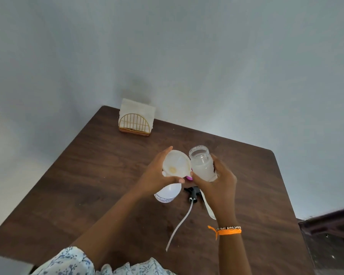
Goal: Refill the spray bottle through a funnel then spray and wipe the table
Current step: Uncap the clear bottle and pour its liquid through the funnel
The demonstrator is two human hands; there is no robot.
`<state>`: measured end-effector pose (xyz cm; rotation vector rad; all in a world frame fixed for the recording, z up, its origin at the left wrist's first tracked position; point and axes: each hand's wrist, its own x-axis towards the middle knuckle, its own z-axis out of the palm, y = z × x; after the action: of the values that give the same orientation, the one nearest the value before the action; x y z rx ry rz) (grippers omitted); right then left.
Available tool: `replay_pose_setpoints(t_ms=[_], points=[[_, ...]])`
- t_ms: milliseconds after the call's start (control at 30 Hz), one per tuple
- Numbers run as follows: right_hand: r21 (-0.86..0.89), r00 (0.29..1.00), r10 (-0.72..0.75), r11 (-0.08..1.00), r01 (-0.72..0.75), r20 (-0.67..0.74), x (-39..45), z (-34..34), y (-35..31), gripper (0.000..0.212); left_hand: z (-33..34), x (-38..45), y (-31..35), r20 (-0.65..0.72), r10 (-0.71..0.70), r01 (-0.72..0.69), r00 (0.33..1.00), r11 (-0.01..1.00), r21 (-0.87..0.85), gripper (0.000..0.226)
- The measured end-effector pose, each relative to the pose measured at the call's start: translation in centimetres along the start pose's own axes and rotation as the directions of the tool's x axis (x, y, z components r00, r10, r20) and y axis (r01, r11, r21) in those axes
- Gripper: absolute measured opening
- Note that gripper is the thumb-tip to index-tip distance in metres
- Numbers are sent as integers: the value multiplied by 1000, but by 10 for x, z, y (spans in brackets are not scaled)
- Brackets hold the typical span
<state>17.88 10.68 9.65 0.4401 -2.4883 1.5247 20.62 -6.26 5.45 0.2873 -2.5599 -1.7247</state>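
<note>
A white funnel [176,163] sits on top of the white spray bottle [167,193], which stands on the dark wooden table [107,175]. My left hand [157,174] grips the funnel's rim, thumb at the front and fingers behind. My right hand [216,180] holds a clear jar [202,164] with no lid, part full of cloudy white liquid, upright right beside the funnel. The black spray head [193,193] with its long white dip tube [180,223] lies on the table in front of the bottle.
A gold wire holder with white napkins [136,118] stands at the table's far left corner by the wall. Something pink [189,177] peeks out between funnel and jar. A white strip [209,209] lies under my right wrist. Dark furniture [330,235] stands right of the table.
</note>
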Motion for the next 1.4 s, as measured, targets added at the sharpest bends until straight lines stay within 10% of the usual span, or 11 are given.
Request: replay_pose_setpoints(t_ms=[1400], points=[[-351, 976, -202, 922, 162, -81, 3, 22, 24, 51, 8, -8, 2, 4, 6, -5, 1000, 995, -103, 90]])
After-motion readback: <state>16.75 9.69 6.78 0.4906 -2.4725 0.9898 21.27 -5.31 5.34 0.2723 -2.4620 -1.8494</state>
